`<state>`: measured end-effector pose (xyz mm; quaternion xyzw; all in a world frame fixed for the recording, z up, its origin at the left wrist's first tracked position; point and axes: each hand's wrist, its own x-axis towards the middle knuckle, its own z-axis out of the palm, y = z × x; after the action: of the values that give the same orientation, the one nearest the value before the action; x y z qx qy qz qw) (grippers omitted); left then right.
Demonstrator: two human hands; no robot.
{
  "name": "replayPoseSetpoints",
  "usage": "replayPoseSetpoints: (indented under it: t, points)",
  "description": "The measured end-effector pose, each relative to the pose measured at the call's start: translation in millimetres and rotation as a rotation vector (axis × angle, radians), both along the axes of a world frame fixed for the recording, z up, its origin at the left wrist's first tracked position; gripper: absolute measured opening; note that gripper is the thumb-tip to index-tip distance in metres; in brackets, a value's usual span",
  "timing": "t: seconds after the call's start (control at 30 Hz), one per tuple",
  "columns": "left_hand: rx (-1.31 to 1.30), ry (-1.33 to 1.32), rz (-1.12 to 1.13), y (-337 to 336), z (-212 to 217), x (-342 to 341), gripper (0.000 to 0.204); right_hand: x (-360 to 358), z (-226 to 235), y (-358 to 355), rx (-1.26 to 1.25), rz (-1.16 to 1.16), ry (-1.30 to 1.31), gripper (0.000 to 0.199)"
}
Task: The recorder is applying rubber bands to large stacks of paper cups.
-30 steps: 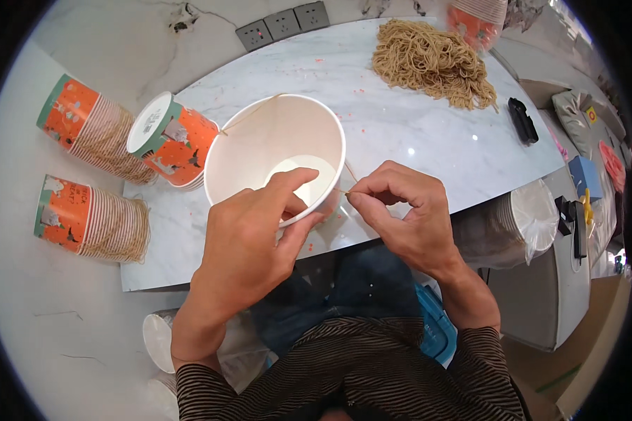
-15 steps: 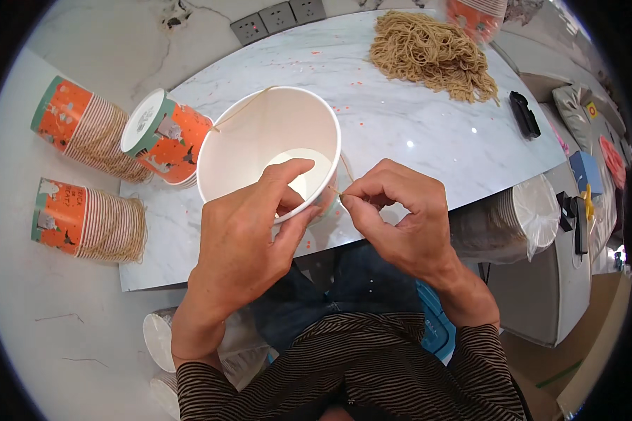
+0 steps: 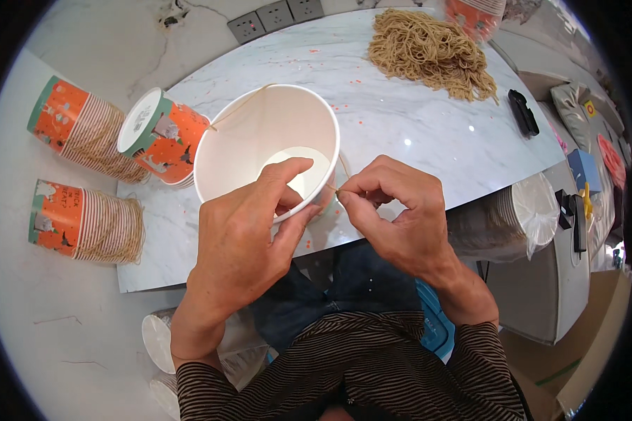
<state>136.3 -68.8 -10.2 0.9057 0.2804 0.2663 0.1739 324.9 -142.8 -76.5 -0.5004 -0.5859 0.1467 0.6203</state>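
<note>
A large paper bucket, white inside, tilts with its mouth toward me above the table's near edge. My left hand is closed on its near rim, fingers inside the wall and thumb outside. Just right of the rim, my right hand pinches the end of a thin tan cord between thumb and forefinger. That cord runs along the bucket's right side. More cord crosses the far left of the bucket's rim. Whether both pieces are one length I cannot tell.
Stacks of orange printed buckets with tan cords stand at the left. A heap of tan cord lies at the back right, near a black object. Plastic-wrapped white buckets sit beyond the marble table's right edge.
The view has shifted very slightly. Both hands keep their hold on the bucket and the cord, with almost no visible movement.
</note>
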Motion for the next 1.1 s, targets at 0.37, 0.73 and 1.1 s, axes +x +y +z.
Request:
replayPoseSetpoints:
  t: [0.37,0.73,1.1]
  points:
    - [-0.038,-0.024,0.017,-1,-2,-2,0.05,-4,7,-1,-0.083,-0.017,-0.006,0.006]
    - [-0.011,0.014,0.001,-3,-1,-1,0.046,-8,3,2,-0.035,-0.047,0.018,0.008]
    - [-0.06,0.036,-0.121,6,14,-6,0.038,-9,14,-6,-0.104,-0.023,-0.038,0.005]
